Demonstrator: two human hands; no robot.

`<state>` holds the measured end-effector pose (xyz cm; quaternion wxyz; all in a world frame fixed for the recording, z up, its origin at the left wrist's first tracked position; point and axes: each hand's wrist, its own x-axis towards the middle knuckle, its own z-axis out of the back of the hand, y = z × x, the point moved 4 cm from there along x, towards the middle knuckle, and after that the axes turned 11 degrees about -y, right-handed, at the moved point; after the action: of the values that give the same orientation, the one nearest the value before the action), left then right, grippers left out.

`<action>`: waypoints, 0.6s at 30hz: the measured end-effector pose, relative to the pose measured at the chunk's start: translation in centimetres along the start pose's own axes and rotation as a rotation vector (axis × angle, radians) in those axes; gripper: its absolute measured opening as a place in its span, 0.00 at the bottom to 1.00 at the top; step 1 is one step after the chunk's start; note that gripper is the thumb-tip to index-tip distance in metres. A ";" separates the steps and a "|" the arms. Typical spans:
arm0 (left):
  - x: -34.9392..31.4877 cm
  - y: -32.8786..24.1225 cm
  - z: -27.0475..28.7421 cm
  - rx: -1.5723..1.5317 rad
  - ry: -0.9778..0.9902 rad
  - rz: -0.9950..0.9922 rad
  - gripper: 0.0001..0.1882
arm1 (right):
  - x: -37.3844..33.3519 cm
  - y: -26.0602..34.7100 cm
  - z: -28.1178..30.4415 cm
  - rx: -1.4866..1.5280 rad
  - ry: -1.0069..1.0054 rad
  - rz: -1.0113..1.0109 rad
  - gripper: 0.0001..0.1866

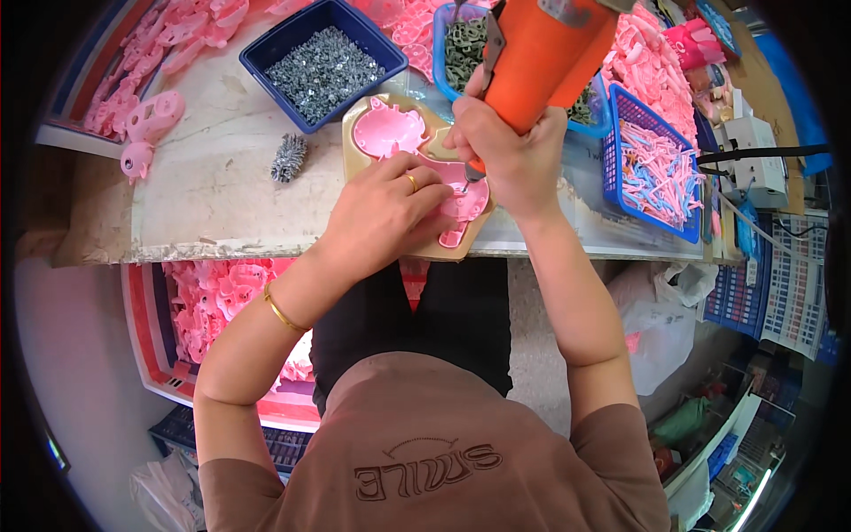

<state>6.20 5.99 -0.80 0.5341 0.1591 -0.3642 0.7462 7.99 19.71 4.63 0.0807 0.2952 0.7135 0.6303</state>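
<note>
My right hand (pixel 516 146) is wrapped round an orange power screwdriver (pixel 545 66), held tilted with its tip pointing down. The tip meets the right part of a pink plastic toy shell (pixel 388 131). That shell lies in a tan shaped holder (pixel 355 164) near the table's front edge. My left hand (pixel 386 204), with a ring on one finger, grips the shell from above, its fingers bent and close together beside the tip. The fingers hide the middle of the shell. Whether a screw sits under the tip is too small to tell.
A navy bin (pixel 253 58) of small screws stands behind, with a clump of screws (pixel 289 158) nearby. At left lies a joined pink toy (pixel 151 129). To the right are a light-blue tub (pixel 601 111) of dark parts and a blue basket (pixel 612 168) of pink and blue pieces.
</note>
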 end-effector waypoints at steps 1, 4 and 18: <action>0.0 0.0 0.0 0.002 0.006 -0.002 0.12 | 0.0 -0.1 0.0 0.001 0.001 0.002 0.03; 0.0 0.0 0.1 0.002 0.020 -0.003 0.12 | -0.1 0.1 0.0 -0.092 -0.001 0.089 0.04; -2.8 0.6 4.2 0.102 -0.126 0.091 0.14 | 0.9 9.4 -4.8 -0.173 0.191 0.230 0.11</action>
<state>6.11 1.00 0.08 0.4669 0.2163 -0.3654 0.7757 7.88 16.37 14.73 -0.0352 0.3057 0.6225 0.7196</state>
